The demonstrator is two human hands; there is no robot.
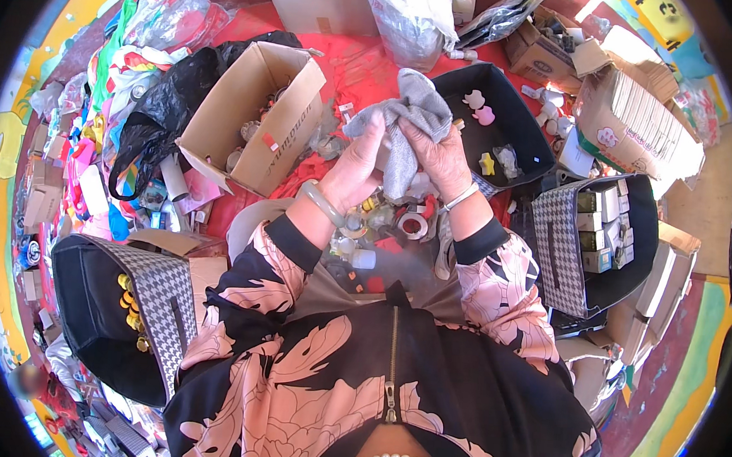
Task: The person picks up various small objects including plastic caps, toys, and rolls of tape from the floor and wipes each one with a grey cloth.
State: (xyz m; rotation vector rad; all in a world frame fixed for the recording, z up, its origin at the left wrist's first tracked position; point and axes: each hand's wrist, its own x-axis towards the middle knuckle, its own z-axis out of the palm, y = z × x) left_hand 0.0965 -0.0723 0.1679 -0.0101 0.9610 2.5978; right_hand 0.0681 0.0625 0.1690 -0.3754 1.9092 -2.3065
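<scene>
A grey cloth (422,107) is bunched up between my two hands, in front of my chest. My left hand (357,166) pinches its left side, fingers mostly turned out of sight. On the other side, my right hand (442,162) grips the cloth with thumb and fingers pressed into it. Part of the cloth hangs down between the wrists. Whether it wraps something, I cannot tell. Below the hands lie small clear glass-like pieces (379,217) and a red and white ring-shaped roll (413,224).
Left of my hands stands an open cardboard box (292,134) with small items inside. A black bin (528,133) at the right holds pink and yellow figures. Houndstooth bins stand at the right (559,247) with small boxes, and at the left (160,288) with gold-coloured pieces.
</scene>
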